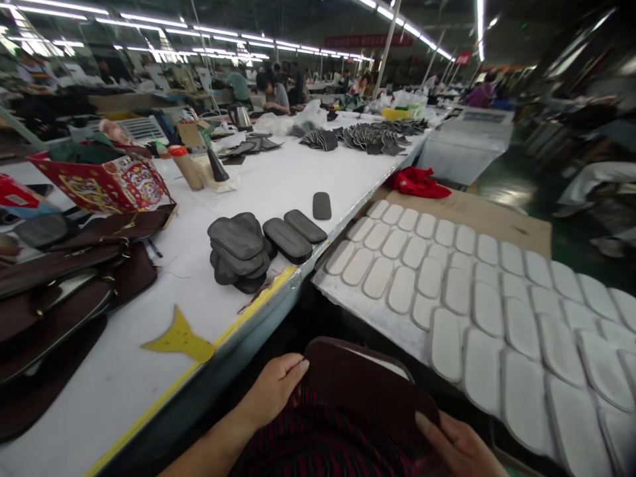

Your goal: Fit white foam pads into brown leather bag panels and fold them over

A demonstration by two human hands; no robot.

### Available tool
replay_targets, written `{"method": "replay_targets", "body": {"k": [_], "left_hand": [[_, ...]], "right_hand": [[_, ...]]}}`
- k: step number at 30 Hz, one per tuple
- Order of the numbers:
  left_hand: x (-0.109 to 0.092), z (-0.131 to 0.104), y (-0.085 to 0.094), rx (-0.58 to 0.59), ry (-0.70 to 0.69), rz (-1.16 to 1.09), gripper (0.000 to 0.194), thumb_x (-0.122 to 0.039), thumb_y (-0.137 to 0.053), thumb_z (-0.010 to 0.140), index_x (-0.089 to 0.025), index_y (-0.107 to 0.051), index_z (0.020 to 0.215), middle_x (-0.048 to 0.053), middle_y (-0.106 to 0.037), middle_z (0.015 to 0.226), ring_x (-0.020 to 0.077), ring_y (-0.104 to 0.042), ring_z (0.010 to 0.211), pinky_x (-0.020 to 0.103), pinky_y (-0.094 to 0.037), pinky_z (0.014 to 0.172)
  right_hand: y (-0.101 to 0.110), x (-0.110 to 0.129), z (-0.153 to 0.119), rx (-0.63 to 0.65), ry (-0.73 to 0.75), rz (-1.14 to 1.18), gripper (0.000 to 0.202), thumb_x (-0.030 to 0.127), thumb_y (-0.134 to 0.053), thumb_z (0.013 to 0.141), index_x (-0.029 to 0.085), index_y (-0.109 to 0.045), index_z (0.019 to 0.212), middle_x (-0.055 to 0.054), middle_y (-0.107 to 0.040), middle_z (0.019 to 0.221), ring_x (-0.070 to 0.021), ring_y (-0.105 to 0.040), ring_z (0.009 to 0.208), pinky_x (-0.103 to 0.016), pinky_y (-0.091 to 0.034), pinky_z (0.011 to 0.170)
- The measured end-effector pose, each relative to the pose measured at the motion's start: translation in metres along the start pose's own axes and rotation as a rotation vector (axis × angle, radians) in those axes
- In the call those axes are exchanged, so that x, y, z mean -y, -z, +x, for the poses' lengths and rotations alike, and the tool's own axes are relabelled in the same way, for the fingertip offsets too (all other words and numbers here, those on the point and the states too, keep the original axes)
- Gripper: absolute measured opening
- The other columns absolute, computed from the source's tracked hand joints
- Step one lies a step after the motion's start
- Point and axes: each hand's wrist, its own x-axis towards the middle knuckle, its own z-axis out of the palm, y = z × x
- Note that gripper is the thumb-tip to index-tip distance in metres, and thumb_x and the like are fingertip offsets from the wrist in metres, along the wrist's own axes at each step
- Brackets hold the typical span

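Over my lap I hold a dark brown leather panel (362,381) with rounded corners. Part of a white layer shows along its far edge. My left hand (273,394) pinches the panel's left corner, thumb on top. At the right end, my right hand (454,440) grips the panel's rounded corner, its thumb on the upper face and the other fingers partly hidden. To the right, many rounded white pieces with grey edges (484,311) lie in overlapping rows on a low table. Ahead on the white table (183,278) sits a stack of dark grey rounded pieces (238,242).
A yellow fishtail-shaped template (179,338) lies near the table's yellow-taped edge. Brown leather bags (84,278) pile up at left, beside a red patterned box (106,182). Red cloth (420,182) rests beyond the white pieces. A gap separates the two tables. People work farther back.
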Motion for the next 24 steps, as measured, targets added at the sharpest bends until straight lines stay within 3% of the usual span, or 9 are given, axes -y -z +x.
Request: {"method": "replay_targets", "body": {"k": [4,7,15,24], "left_hand": [[0.002,0.01,-0.005,-0.033,0.097,0.093,0.036,-0.05,-0.049,0.077,-0.016,-0.053,0.065,-0.006,-0.044,0.047,0.0095,-0.043,0.04,0.021,-0.033,0.042],[0.003,0.017,-0.005,-0.086,0.102,0.13,0.033,-0.046,-0.052,0.075,-0.015,-0.055,0.062,-0.005,-0.047,0.05,0.0083,-0.042,0.044,0.02,-0.032,0.045],[0.013,0.028,-0.002,-0.147,0.108,0.101,0.031,-0.041,-0.057,0.071,-0.014,-0.055,0.057,-0.004,-0.048,0.052,0.0081,-0.04,0.05,0.02,-0.031,0.048],[0.016,0.031,-0.001,-0.084,0.216,-0.034,0.033,-0.046,-0.057,0.071,-0.016,-0.05,0.057,-0.007,-0.04,0.039,0.0062,-0.033,0.037,0.021,-0.024,0.041]], "right_hand": [[0.002,0.0,0.01,-0.118,0.007,0.007,0.046,0.063,-0.044,0.073,0.019,-0.047,0.059,-0.001,-0.055,0.049,-0.0151,-0.054,0.044,-0.024,-0.042,0.042],[-0.001,0.004,0.016,-0.144,-0.005,0.015,0.044,0.061,-0.043,0.074,0.02,-0.045,0.059,0.001,-0.052,0.043,-0.0137,-0.051,0.04,-0.023,-0.04,0.04],[-0.003,0.014,0.031,-0.145,-0.035,-0.004,0.045,0.063,-0.043,0.072,0.021,-0.042,0.058,0.004,-0.046,0.04,-0.0114,-0.045,0.037,-0.022,-0.036,0.038],[0.004,0.006,0.038,-0.105,-0.076,-0.033,0.043,0.062,-0.045,0.072,0.02,-0.044,0.063,0.005,-0.047,0.042,-0.0117,-0.047,0.039,-0.023,-0.036,0.04]]}}
